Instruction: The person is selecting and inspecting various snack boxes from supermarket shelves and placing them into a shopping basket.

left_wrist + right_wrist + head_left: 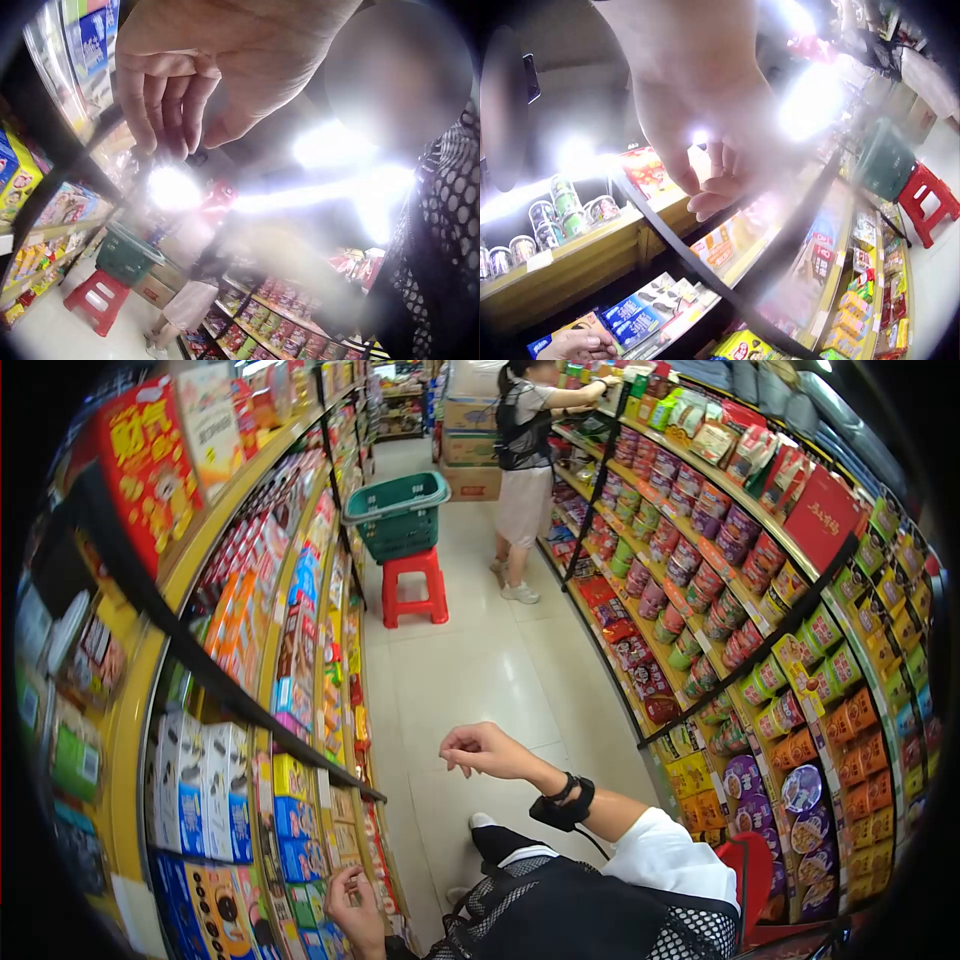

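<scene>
The boxes (298, 828) are down in the lower left of the head view, blue and yellow ones packed upright on the low rows of the left shelves (262, 660). The left hand (352, 908) is right at them near the bottom edge of the frame, with its fingers bent and the tips up against the box fronts. The left wrist view shows those fingers hanging loosely curled with nothing between them, so it isn't gripping anything.

The right hand (484, 748) is up in mid-air around the centre of the frame, over the floor (490, 660) and well apart from the boxes. Its fingers are loosely curled and it's empty, knuckles pointing toward the left shelves. There's a black strap (563, 803) around that wrist, and a white sleeve runs off to the lower right.

Further up the aisle, upper middle of the frame, a green basket (398, 515) sits on a red stool (413, 585), just beside the left shelves. To the right of that another person (524, 465) stands reaching up to the top of the right shelves. Those shelves curve down the right side of the frame, full of rows of cups (700, 555). Behind that person are some stacked cartons (470, 445).
</scene>
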